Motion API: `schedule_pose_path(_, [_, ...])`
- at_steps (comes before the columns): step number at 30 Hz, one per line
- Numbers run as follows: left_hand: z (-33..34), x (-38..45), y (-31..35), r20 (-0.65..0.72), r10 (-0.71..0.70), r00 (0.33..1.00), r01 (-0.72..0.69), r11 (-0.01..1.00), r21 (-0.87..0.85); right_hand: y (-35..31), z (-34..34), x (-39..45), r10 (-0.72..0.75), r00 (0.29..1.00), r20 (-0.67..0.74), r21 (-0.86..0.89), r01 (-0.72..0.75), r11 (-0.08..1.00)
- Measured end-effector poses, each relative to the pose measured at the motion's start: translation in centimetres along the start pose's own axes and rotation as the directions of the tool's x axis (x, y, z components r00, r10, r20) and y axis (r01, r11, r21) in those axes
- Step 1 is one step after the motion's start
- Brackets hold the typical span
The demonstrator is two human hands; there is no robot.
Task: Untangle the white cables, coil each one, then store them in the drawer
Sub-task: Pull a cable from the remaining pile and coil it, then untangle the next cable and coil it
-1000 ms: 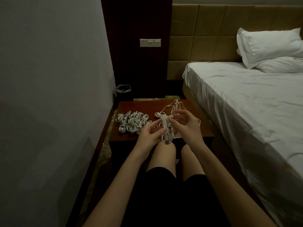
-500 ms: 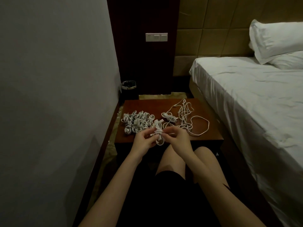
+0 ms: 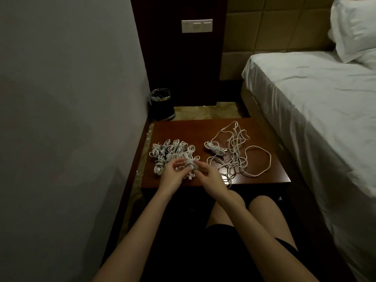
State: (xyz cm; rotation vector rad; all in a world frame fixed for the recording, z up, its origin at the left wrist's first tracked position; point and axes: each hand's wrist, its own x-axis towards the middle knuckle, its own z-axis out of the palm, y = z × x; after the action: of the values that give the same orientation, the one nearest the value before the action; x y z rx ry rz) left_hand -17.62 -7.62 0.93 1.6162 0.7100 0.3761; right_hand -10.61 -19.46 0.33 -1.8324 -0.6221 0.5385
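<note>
A small coiled white cable point(image 3: 190, 166) sits between my two hands, just above the front part of the brown wooden nightstand point(image 3: 191, 129). My left hand point(image 3: 172, 176) pinches its left side. My right hand point(image 3: 209, 178) pinches its right side. Directly behind it, on the left half of the top, lies a heap of several coiled cables point(image 3: 171, 152). A loose tangle of white cables point(image 3: 237, 151) spreads over the right half, with one small coil point(image 3: 213, 148) at its left edge. No drawer shows.
A grey wall runs close along the left. A black waste bin point(image 3: 162, 104) stands on the floor behind the nightstand. A bed point(image 3: 317, 110) with white sheets and a pillow point(image 3: 354, 27) fills the right side. My bare knees are under the nightstand's front edge.
Both hands carried the coiled cable forward and left, down toward the heap of coils. The wrapping finished into a tight bundle, and the view tilted lower.
</note>
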Motion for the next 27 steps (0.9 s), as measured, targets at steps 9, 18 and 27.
schedule_pose_path(9, [2.7, 7.1, 2.9, 0.101, 0.028, 0.994, -0.048, 0.978, 0.205, -1.0, -2.9, 7.1, 0.131, 0.989, 0.061, 0.110, -0.137, 0.984])
schedule_pose_path(18, [3.7, 9.2, -0.2, 0.170, -0.152, 0.974, 0.076, 0.920, 0.384, 2.2, -5.3, 9.1, 0.263, 0.958, 0.116, 0.023, -0.267, 0.963])
schedule_pose_path(27, [2.7, 8.2, 0.2, 0.070, -0.062, 0.996, 0.033, 0.934, 0.355, 4.3, -3.5, 7.6, 0.152, 0.974, 0.166, -0.780, 0.036, 0.624])
